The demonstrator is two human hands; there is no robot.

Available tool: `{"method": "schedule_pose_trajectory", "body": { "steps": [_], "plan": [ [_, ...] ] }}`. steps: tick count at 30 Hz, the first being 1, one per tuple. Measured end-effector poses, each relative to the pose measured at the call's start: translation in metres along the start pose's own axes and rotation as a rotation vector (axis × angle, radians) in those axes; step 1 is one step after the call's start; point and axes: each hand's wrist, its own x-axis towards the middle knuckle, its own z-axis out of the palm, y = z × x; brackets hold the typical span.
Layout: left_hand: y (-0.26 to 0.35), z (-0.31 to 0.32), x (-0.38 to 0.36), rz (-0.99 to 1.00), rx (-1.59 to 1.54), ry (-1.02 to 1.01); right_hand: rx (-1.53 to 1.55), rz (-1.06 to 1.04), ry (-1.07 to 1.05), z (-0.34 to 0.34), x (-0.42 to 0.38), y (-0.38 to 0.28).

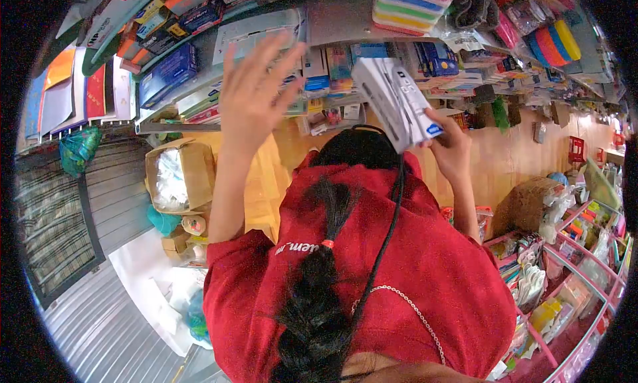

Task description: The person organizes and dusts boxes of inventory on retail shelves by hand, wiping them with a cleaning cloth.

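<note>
My right hand [453,142] grips the lower end of a white box [393,100], fingers and thumb closed around its edge. Grey pictures, dark lettering and a blue logo are printed on this box, and it is held tilted in front of the shelves. On the other side, my left hand [256,90] is raised, slightly smeared by motion, with its fingers spread and nothing in it. Behind those fingers lies a clear plastic folder [232,34] on the shelf, and a dark blue box [168,75] stands to their left.
A long shelf [332,20] of stationery runs across the front, with a striped stack of coloured pieces [413,7] on it. A cardboard box [198,177] holding clear plastic sits on the wooden floor at left. Pink-edged racks [548,343] with packaged goods stand at right.
</note>
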Motion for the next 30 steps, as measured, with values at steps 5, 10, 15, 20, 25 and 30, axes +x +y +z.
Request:
{"method": "schedule_pose_trajectory", "body": {
  "steps": [5,10,15,20,25,30],
  "plan": [
    [-0.019,0.002,-0.018,-0.145,0.003,0.087,-0.298,-0.106,0.07,0.024,0.053,0.044],
    [-0.017,-0.003,-0.031,-0.199,-0.018,0.109,-0.236,-0.231,0.142,0.066,0.108,0.078],
    [-0.019,-0.012,-0.043,-0.272,0.011,0.134,-0.377,-0.285,0.143,0.074,0.121,0.086],
    [-0.036,-0.021,-0.059,-0.351,0.139,0.215,-0.446,-0.415,0.24,0.081,0.12,0.077],
    [-0.093,-0.031,-0.073,-0.439,0.419,0.233,-0.572,-0.394,0.251,0.083,0.119,0.08],
    [-0.137,-0.022,-0.085,-0.459,0.498,0.009,-0.754,-0.201,0.183,0.085,0.125,0.091]
  ]
}}
